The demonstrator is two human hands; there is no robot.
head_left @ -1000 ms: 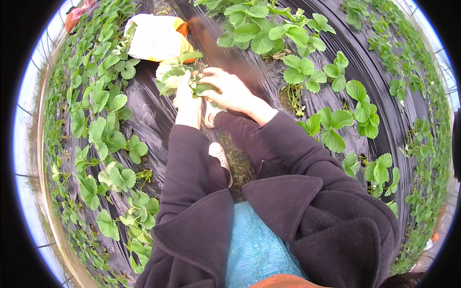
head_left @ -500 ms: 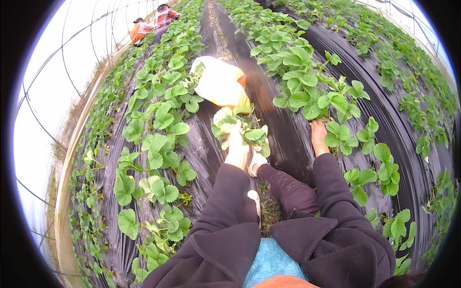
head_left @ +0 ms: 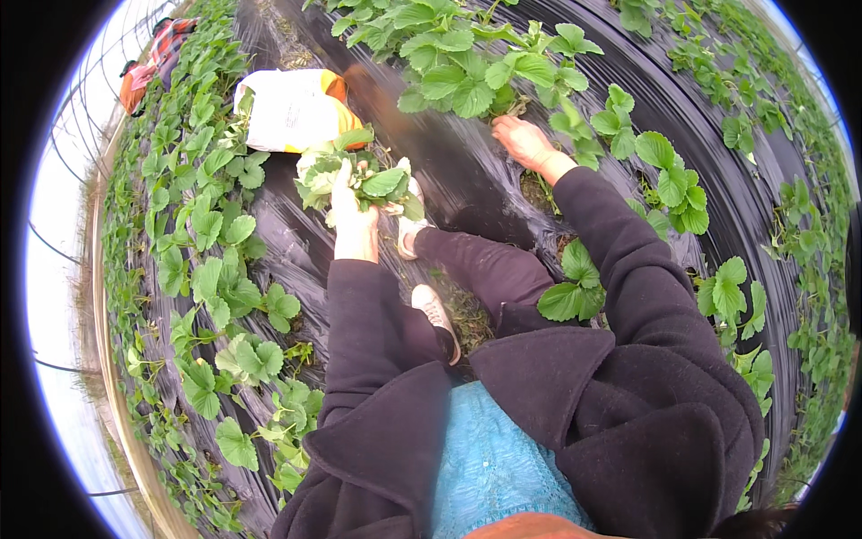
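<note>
My left hand is closed around a bunch of picked strawberry leaves, some green and some pale, held up in front of my shoes. To the right, my right hand reaches to the base of a leafy strawberry plant in the black-covered bed. Its fingers are bent together among the low stems, beside a brownish, withered bit. Leaves partly hide the fingertips, so what they pinch is unclear.
A white and orange bag stands in the furrow beyond my left hand, with leaves at its opening. Rows of strawberry plants grow through black plastic film on both sides. Two people are at the far left, near the greenhouse wall.
The view has swung down and to the right, shifting the scene up and left. My right hand now shows more fully at the plant's base. My left hand keeps its bunch of leaves.
</note>
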